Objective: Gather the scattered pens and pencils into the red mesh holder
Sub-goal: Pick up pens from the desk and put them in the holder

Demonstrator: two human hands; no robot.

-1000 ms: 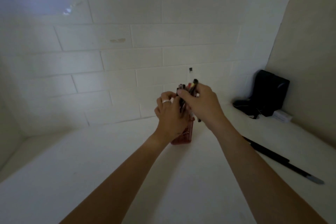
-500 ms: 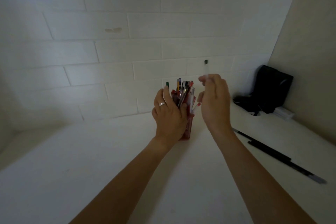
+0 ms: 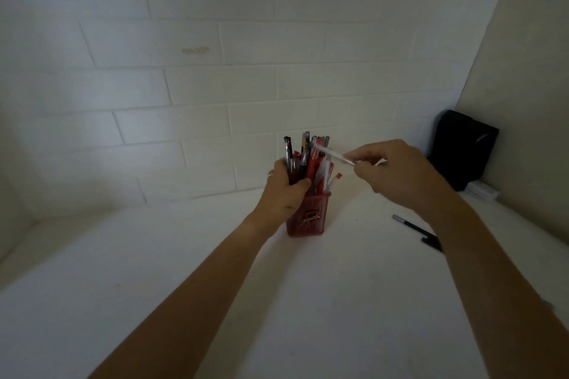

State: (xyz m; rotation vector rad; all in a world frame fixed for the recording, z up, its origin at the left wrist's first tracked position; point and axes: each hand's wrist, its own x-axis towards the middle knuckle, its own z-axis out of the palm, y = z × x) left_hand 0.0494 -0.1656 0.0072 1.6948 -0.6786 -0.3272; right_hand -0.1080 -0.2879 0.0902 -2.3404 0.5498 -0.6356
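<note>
Fingers (image 3: pixel 365 164) of the right hand (image 3: pixel 400 175) are pinched closed on one end of a clear pen (image 3: pixel 331 153), and I see this pen lying almost level, its dark tip pointing left over the other pens. My right forearm comes in from the lower right, with the wrist bent so the hand hangs just beside the red mesh holder (image 3: pixel 308 221), on its right and higher than its rim. The left hand (image 3: pixel 284 191) is wrapped around the upper left side of the holder, its fingers curled tight over a bunch of dark pens (image 3: pixel 291 160) that stand inside; a ring shows on one finger. The holder stands upright on the white table (image 3: pixel 215 255), near the tiled wall. On the table at the right lies one black pen (image 3: pixel 414 228), partly hidden behind my right forearm. A black bag (image 3: pixel 462 148) leans in the corner.
</note>
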